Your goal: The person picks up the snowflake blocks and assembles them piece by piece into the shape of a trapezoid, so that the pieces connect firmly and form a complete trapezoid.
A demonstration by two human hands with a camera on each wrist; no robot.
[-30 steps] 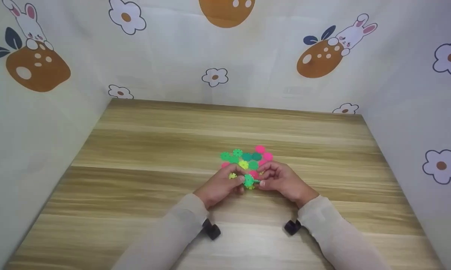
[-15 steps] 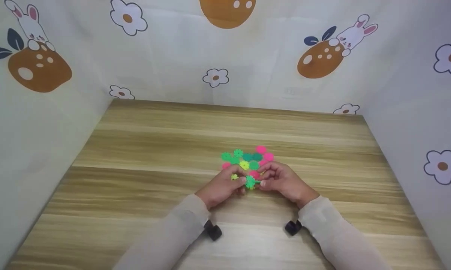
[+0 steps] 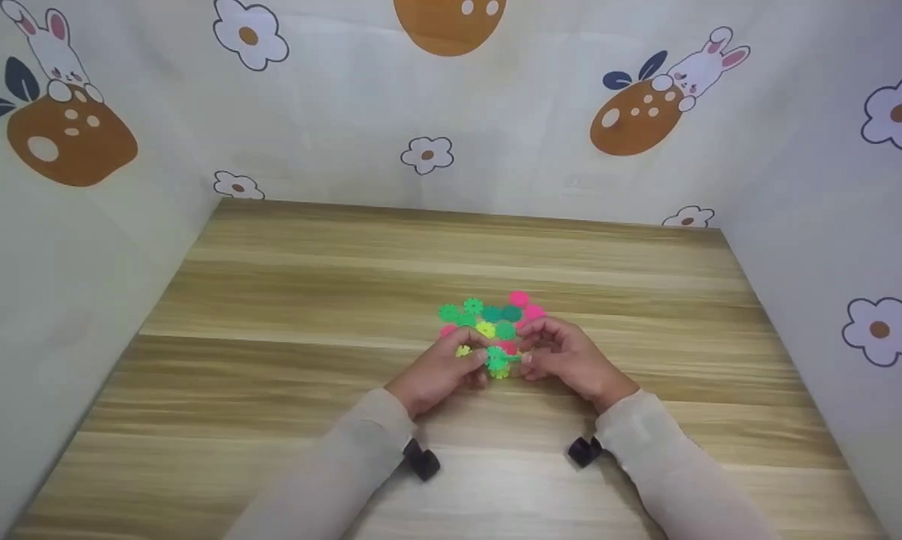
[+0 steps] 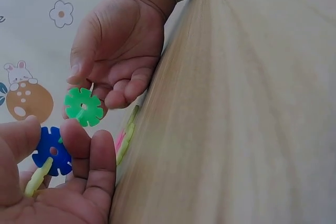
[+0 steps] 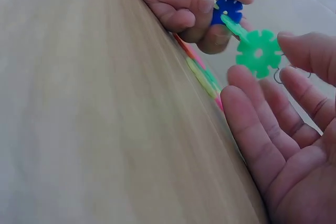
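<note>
My left hand [image 3: 439, 369] pinches a blue notched plastic disc [image 4: 52, 151] between thumb and fingers. A yellow disc [image 4: 38, 178], seen nearly edge-on, is slotted into the blue one. On its other side a green disc [image 5: 235, 28], turned edge-on, links to a second green disc [image 5: 259, 53] that faces the right wrist camera. My right hand [image 3: 574, 361] holds this last disc by its edge, thumb on one side and fingertips on the other. The joined discs span the gap between both hands, and in the head view my left fingers hide the blue one.
Just beyond the hands, loose notched discs lie flat on the wood-grain table [image 3: 308, 390]: several green [image 3: 472, 306], dark green [image 3: 510, 313], pink [image 3: 519, 298] and yellow [image 3: 485, 329]. A patterned cloth [image 3: 331, 112] walls the back and sides.
My right thumb and the green discs have shifted slightly away from the body. The left hand keeps its grip, and the loose discs have stayed put.
</note>
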